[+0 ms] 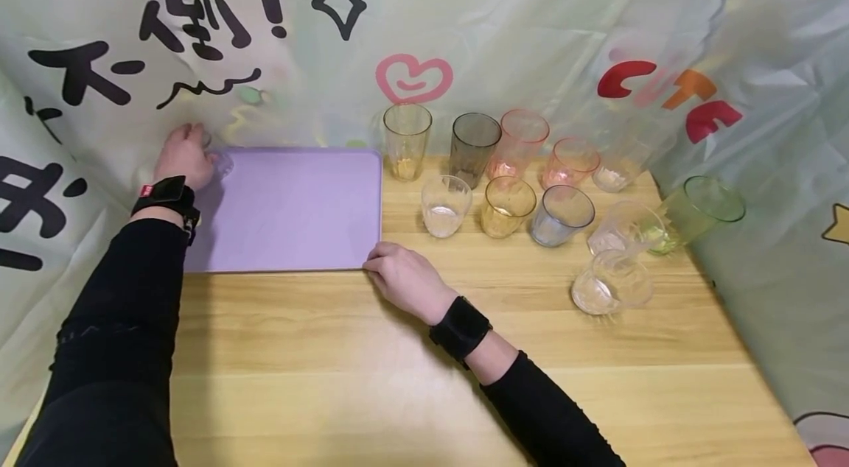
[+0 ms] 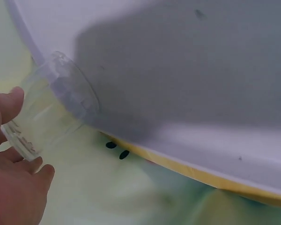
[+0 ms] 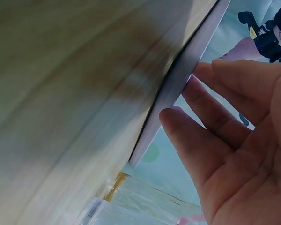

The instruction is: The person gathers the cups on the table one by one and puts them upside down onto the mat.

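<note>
Lilac, the shallow tray (image 1: pixel 298 209) lies flat on the wood-grain surface (image 1: pixel 298 378), close to the printed backdrop (image 1: pixel 530 10) and left of the standing glasses (image 1: pixel 508 209). The left hand (image 1: pixel 184 157) grasps a clear glass (image 2: pixel 56 108) by its base end, the fingers curled about it, at the tray's far left corner. The right hand (image 1: pixel 407 279) pinches the near right corner, thumb and fingers on the low edge.

The step in hand looks like placing the glass while the tray is steadied. It would go best if the rim were brought past the raised lip, met the tray floor evenly and settled before the fingers let go; loosening too soon could let it tip or catch on the lip. The right hand should bear lightly, since lifting its corner would tilt everything.

The glass is transparent and colourless, so its outline nearly vanishes against the tray. Its mouth faces the tray; whether the rim already touches, or how far the glass leans, cannot be told. The tray is a plain rectangle with rounded corners, its floor smooth-looking and shadowed near the left hand.
</note>
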{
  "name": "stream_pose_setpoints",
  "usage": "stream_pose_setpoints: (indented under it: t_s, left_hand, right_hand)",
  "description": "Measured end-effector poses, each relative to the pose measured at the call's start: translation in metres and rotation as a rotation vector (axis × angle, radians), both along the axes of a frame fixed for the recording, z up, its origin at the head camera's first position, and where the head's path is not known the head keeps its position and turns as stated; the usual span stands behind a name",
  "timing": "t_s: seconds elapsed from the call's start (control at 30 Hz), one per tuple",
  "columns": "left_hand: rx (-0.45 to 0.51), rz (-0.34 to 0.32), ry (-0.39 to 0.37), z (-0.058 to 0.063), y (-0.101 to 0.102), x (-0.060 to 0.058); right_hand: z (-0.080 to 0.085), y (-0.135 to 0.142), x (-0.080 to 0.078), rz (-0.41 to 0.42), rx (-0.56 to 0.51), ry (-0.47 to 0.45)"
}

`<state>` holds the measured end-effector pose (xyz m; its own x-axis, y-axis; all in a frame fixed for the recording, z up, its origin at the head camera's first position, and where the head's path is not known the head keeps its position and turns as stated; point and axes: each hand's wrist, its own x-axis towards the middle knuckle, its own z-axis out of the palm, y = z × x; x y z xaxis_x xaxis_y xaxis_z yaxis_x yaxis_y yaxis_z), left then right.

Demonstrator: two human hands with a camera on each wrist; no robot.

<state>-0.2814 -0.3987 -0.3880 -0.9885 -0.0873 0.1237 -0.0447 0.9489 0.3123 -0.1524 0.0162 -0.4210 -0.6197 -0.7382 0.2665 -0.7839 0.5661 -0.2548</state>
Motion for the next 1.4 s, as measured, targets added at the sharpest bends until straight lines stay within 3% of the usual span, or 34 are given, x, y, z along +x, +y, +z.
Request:
stream_pose_setpoints:
  t_s: [0.17,0.27,0.4,0.47,0.57,0.73,0.83,0.97,1.13,1.4]
  left_hand:
    - [-0.003,0.008,0.076,-0.008,-0.001,0.000]
    - [0.012,0.013,0.083,-0.011,-0.001,0.000]
    - [0.046,0.042,0.067,-0.009,0.007,-0.002]
    - [0.078,0.066,0.105,-0.005,0.015,-0.002]
    - [0.142,0.108,0.188,0.001,0.031,0.004]
    - [0.251,0.111,0.351,0.015,0.062,0.021]
    - [0.313,0.101,0.385,0.021,0.080,0.032]
    - [0.370,0.072,0.396,0.024,0.105,0.050]
    - [0.394,-0.001,0.466,0.021,0.139,0.074]
    - [0.424,-0.162,0.573,0.015,0.190,0.096]
  right_hand:
    - [0.000,0.001,0.001,0.002,0.011,-0.015]
    - [0.001,0.002,0.001,0.001,0.022,-0.051]
    - [0.003,0.004,0.000,-0.019,0.019,-0.103]
    - [0.005,0.005,-0.002,-0.029,-0.001,-0.112]
    - [0.010,0.007,-0.006,-0.048,-0.059,-0.100]
    - [0.023,0.013,-0.015,-0.101,-0.218,-0.056]
    - [0.029,0.019,-0.020,-0.148,-0.330,-0.026]
    - [0.035,0.028,-0.024,-0.200,-0.527,0.029]
    - [0.036,0.040,-0.030,-0.257,-0.751,0.110]
    - [0.033,0.056,-0.034,-0.396,-0.825,0.167]
